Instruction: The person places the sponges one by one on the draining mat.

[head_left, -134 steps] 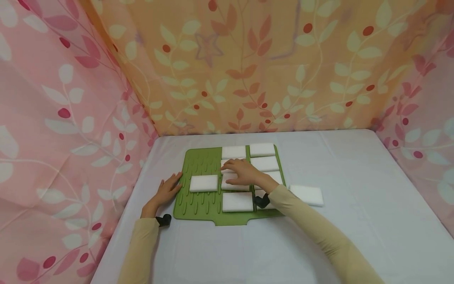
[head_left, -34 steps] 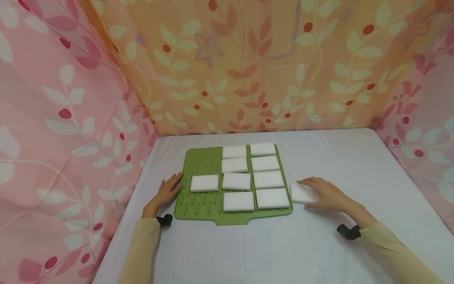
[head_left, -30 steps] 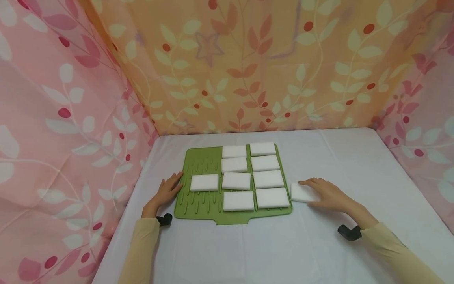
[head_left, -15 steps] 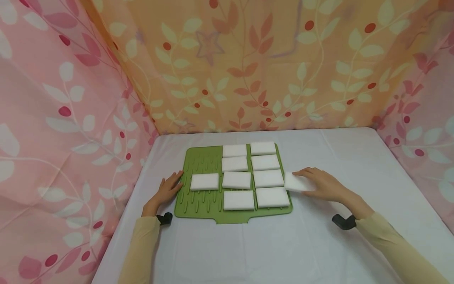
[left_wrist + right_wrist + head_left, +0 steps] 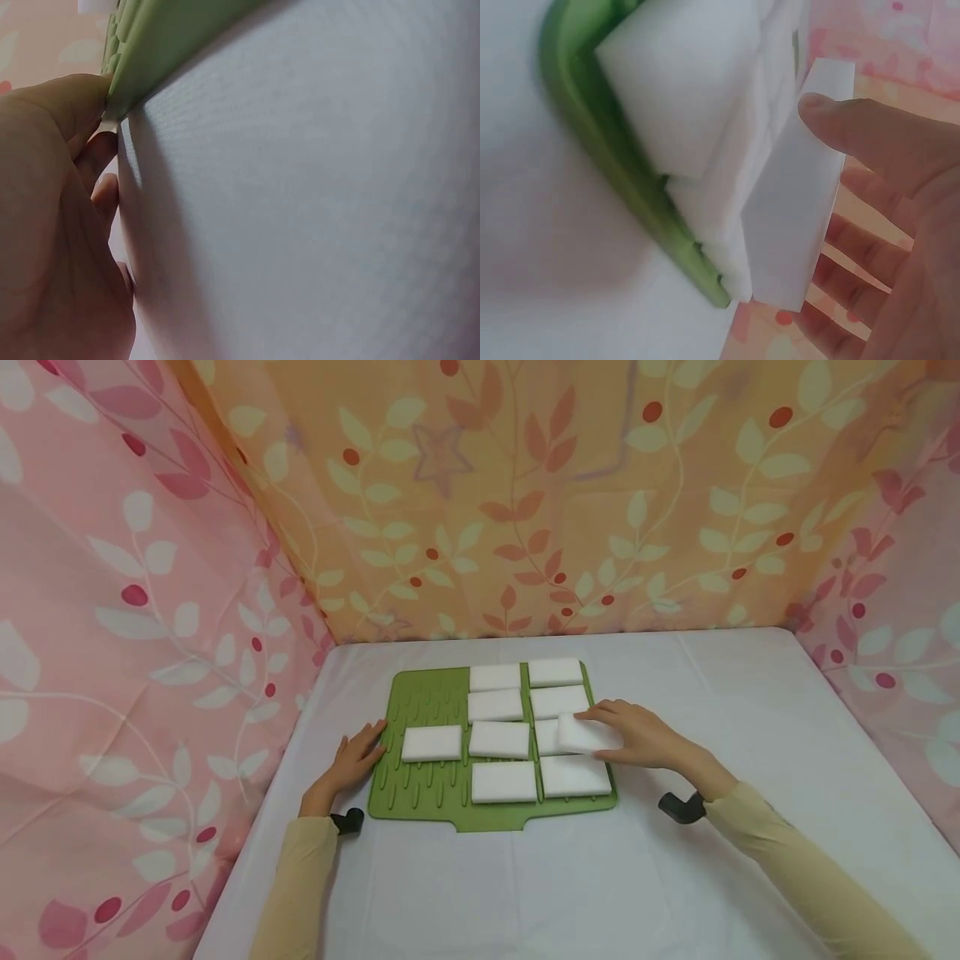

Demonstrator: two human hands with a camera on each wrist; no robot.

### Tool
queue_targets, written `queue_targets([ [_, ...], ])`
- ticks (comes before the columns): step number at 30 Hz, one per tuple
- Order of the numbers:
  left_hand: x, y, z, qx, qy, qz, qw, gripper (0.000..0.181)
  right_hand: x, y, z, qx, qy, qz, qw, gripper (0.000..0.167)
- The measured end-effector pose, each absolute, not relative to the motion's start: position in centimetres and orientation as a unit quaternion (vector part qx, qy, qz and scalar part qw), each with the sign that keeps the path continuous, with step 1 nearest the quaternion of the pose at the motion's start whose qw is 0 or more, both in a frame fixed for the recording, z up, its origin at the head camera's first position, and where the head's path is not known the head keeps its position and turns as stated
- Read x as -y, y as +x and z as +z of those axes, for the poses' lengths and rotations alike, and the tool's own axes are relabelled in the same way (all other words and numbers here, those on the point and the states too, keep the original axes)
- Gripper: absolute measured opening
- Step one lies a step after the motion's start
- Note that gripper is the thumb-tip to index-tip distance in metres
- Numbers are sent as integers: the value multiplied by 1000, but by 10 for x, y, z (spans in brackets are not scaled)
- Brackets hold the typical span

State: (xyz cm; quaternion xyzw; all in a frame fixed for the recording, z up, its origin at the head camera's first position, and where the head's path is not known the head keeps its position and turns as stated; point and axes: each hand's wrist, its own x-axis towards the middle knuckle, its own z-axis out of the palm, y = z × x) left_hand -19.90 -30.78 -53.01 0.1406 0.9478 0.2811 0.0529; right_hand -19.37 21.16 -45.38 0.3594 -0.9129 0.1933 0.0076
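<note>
My right hand (image 5: 647, 737) pinches a white sponge block (image 5: 579, 735) between thumb and fingers, above the right column of similar blocks on a green ridged mat (image 5: 420, 793). The held sponge partly covers one block beneath it. In the right wrist view the held sponge (image 5: 795, 202) stands apart from my palm, gripped at its edges by the thumb and fingers (image 5: 870, 244). My left hand (image 5: 354, 764) rests with fairly straight fingers at the mat's left edge. In the left wrist view it touches the mat's rim (image 5: 161, 52).
Several white blocks lie in two columns on the mat's middle and right. A single white block (image 5: 432, 744) lies in the left part. The mat sits on a white-covered table (image 5: 480, 893), with floral curtains (image 5: 465, 510) at the back and sides.
My right hand has taken hold of the white sponge block lying right of the mat, lifted it and carried it left over the mat. The left hand has stayed put.
</note>
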Motion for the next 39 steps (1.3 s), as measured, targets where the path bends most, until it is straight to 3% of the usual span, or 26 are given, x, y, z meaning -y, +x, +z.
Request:
queue_targets([
  [27, 309, -200, -533, -947, 143, 282, 56, 55, -105, -206, -458, 875, 435, 211, -8, 59],
  [35, 315, -200, -541, -922, 188, 338, 19, 57, -71, -202, -464, 873, 448, 192, -7, 60],
  [39, 314, -200, -539, -928, 180, 327, 25, 57, -55, -200, -469, 868, 458, 194, -2, 60],
])
